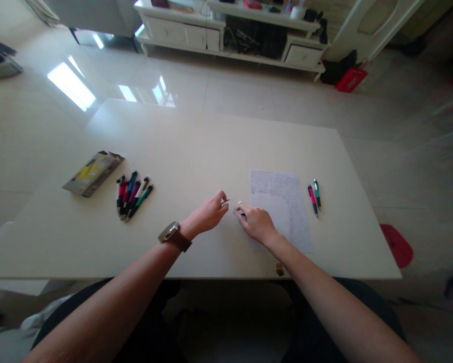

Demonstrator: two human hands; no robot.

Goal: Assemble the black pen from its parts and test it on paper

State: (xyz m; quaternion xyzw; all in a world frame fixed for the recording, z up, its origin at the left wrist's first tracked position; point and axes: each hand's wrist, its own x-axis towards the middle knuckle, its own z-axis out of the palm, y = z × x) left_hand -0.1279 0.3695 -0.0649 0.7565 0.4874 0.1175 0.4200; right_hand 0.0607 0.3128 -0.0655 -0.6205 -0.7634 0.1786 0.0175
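My left hand [208,214], with a brown-strapped watch on the wrist, pinches a thin small pen part [227,200] over the white table [196,146]. My right hand [257,222] is closed round a small pale pen piece [237,209], close to the left hand. The right hand rests at the left edge of a sheet of paper covered in handwriting [283,201]. Two pens, one pink and one green [314,196], lie right of the sheet. A cluster of several coloured pens [131,194] lies to the left, beside an open cardboard box [93,172].
A small yellow sticker [280,269] sits on the table's near edge. Beyond the table is a glossy tiled floor, a white TV cabinet [230,35] and a red bag [350,79]. A red object [396,244] lies on the floor at the right.
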